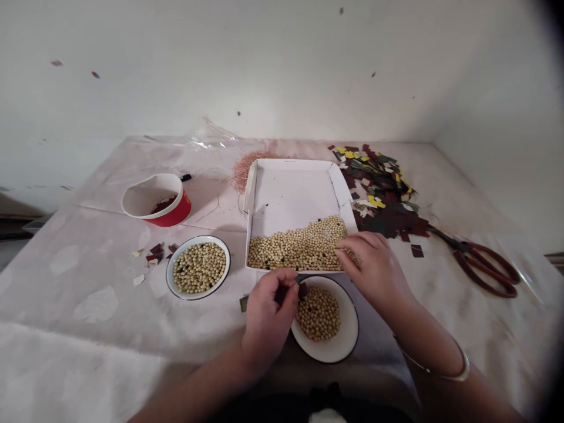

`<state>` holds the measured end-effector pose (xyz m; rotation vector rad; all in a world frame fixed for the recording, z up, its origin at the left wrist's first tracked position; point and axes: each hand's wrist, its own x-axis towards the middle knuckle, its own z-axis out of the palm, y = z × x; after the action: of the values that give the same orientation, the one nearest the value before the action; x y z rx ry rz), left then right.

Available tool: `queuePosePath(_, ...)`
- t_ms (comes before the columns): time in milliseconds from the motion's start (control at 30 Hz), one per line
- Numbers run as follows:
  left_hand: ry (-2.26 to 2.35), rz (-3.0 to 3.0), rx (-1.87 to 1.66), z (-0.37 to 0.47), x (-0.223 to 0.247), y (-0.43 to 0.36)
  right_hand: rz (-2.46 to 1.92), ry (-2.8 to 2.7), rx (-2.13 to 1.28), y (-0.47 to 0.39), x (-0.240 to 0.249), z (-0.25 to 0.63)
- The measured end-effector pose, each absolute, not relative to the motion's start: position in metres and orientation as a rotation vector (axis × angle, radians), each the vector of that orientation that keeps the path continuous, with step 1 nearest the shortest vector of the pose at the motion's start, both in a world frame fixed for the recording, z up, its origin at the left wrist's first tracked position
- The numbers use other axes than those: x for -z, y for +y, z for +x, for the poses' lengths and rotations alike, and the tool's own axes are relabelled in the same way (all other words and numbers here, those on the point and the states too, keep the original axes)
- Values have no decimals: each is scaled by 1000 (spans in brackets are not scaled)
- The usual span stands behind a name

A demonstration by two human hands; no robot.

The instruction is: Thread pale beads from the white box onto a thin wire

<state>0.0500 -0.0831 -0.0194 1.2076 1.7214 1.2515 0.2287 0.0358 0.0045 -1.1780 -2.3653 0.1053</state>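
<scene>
1. Left hand [269, 317]: thumb and fingers are pinched together on a dark maroon piece [303, 290], which projects over the rim of the front bowl [349, 332].
2. Right hand [376, 264]: thumb and index finger are extended at the right front of the white tray [293, 194], with the tips close together at the beans [299, 244]. Whether a bean is held between them cannot be told.
3. Beans: pale, with a few dark ones, they lie across the front part of the tray; the rear part shows its bare floor.
4. Obstructions: the right hand hides the tray's right front corner. The left hand covers part of the front bowl's left edge.
5. Left side: the left bowl [224, 279] also contains beans. Behind it stands a red cup [173, 212]; small scraps [155, 252] lie between them.
6. Rear and right: a tangle of fibres [245, 169] lies beside the tray. Coloured clippings [376, 188] are heaped to its right, near red-handled scissors [482, 264].
</scene>
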Motion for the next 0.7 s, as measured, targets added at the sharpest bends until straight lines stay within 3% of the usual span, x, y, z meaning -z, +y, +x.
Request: queuePosePath(700,1787,1304,-1180,49,20,-82,-1326,-2597,-84,108,14,185)
